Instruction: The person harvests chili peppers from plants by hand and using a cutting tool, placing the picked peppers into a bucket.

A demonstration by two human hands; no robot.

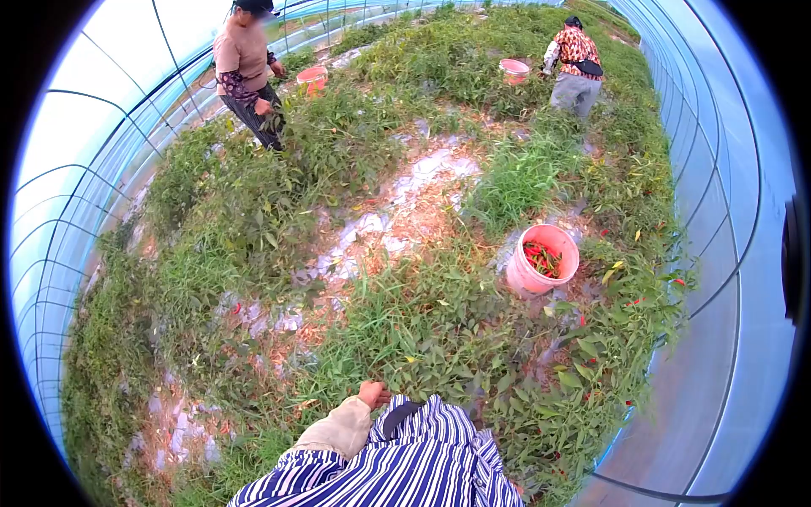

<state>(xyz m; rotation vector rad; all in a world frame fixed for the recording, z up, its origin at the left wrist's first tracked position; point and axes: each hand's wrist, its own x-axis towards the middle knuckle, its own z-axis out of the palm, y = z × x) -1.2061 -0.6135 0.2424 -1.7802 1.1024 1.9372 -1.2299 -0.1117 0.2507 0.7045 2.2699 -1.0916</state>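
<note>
At the bottom centre my left hand [373,395] reaches out of a beige sleeve, close to the striped shirt and beside green leaves. Its fingers are partly hidden, and whether they hold anything does not show. My right hand cannot be made out; a small bit of skin at the shirt's lower right edge is too little to read. Ahead and to the right, a pink bucket [521,275] stands among the plants with red and green peppers [543,258] in it. Pepper plants [574,380] with some red peppers grow right of the shirt.
One person [243,63] stands at the upper left near a pink bucket [312,79]. Another person [577,63] bends over plants at the upper right, beside another bucket [514,70]. Strips of pale ground sheet [367,226] run between rows. Greenhouse walls [718,211] curve along both sides.
</note>
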